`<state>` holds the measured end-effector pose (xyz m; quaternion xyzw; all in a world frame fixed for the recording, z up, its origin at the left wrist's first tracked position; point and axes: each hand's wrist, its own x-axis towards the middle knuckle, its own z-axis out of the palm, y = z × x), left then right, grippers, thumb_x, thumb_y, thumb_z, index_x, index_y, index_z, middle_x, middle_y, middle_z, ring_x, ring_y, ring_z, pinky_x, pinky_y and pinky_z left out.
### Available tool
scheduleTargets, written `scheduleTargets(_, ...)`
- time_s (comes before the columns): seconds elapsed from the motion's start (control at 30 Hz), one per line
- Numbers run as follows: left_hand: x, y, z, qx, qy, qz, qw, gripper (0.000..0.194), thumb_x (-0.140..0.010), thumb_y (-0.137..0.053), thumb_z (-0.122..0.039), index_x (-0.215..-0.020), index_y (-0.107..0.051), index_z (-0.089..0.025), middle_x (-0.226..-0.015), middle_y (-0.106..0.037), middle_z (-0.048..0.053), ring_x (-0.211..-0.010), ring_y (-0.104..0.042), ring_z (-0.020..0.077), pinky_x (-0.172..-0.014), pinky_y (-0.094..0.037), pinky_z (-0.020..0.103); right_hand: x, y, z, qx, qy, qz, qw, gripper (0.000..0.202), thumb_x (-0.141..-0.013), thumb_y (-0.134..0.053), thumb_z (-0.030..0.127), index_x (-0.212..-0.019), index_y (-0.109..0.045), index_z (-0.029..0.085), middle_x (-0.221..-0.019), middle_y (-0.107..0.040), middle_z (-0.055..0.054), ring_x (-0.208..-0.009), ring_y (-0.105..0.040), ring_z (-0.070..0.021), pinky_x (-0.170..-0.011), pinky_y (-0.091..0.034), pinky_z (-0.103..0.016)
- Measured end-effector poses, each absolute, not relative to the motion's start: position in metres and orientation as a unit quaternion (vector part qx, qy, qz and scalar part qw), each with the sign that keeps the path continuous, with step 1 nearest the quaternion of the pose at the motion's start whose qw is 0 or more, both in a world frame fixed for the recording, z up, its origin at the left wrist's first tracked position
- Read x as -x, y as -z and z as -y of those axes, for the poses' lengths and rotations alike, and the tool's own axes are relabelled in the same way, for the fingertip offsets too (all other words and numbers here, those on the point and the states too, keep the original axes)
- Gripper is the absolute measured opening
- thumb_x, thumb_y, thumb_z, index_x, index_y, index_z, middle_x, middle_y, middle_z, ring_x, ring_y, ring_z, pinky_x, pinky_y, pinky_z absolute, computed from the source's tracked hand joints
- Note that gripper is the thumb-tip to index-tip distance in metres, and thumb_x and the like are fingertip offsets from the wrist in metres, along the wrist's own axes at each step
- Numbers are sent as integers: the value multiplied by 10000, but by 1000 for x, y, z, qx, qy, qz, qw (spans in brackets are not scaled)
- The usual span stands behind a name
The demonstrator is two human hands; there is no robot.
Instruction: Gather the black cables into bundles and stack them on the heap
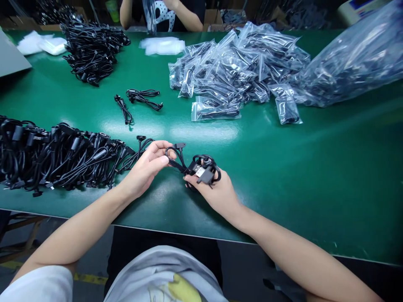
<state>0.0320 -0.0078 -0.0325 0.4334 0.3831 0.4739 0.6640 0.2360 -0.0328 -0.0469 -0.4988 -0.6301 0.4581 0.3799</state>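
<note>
Above the near edge of the green table, my right hand [217, 191] is closed round a bundled black cable [209, 161], whose metal-tipped plug and grey connector face up. My left hand [151, 163] pinches a loop of black cable between thumb and fingers, just left of that bundle. Whether the loop belongs to the same cable or a second one, I cannot tell. Beside my left wrist lies a long heap of coiled black cables [69, 157], with one cable end [141, 138] sticking out near my fingers.
Bagged cables [226, 71] are piled at the back right, beside a large clear plastic bag [355, 58]. More black cables [91, 50] are heaped at the back left. Loose cables [145, 97] lie mid-table on the green surface [299, 180]. A person [185, 16] sits opposite.
</note>
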Motion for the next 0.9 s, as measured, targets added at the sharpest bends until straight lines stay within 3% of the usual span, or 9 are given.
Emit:
scheduleTargets(0.07,-31,34,7,-450,-467,-415,638,390,-771,-788,-394,-1055,-591,-212,-915,-625,3,-865,-578,135,-819,-448,256,-239,47,35,473,-349,724,361,65,-840,-601,187,-857,-559,234,-718,-660,-6,-628,-605,-176,-604,-443,-283)
scheduleTargets(0.17,-31,34,7,-474,-454,-448,608,314,-808,-764,-366,-1025,-596,-214,-860,-589,-12,-788,-541,116,-735,-419,227,-240,44,39,414,-213,818,337,155,-843,-485,88,-868,-548,227,-717,-654,-4,-597,-580,-149,-575,-401,-257)
scheduleTargets(0.33,-31,33,9,-477,-456,-450,601,234,-866,-709,-364,-1015,-607,-214,-822,-555,-20,-750,-507,105,-688,-400,208,-239,40,41,372,-154,851,337,175,-867,-470,67,-918,-559,208,-756,-688,-28,-620,-607,-152,-605,-418,-258)
scheduleTargets(0.43,-31,31,9,-472,-462,-441,608,200,-883,-690,-341,-1010,-601,-215,-840,-566,-18,-771,-525,103,-706,-405,206,-240,41,40,394,-211,832,330,120,-867,-515,109,-904,-554,216,-761,-690,-25,-638,-618,-164,-597,-418,-267)
scheduleTargets(0.57,-30,29,7,-465,-477,-437,605,184,-878,-685,-321,-1007,-604,-218,-851,-572,-16,-767,-532,109,-724,-413,221,-238,41,37,460,-376,736,323,47,-865,-602,232,-898,-568,233,-726,-674,0,-622,-600,-174,-598,-441,-284)
scheduleTargets(0.73,-30,28,5,-443,-477,-453,609,221,-847,-702,-364,-968,-605,-207,-812,-587,-16,-728,-533,120,-723,-425,246,-233,35,33,474,-559,598,325,202,-836,-675,396,-893,-612,213,-819,-718,-35,-771,-677,-221,-729,-509,-349)
scheduleTargets(0.9,-30,28,4,-431,-472,-451,623,226,-861,-685,-382,-980,-592,-214,-769,-591,-23,-720,-547,122,-701,-424,243,-232,31,34,444,-645,537,313,262,-834,-676,436,-917,-582,206,-748,-688,-20,-749,-716,-231,-704,-512,-346)
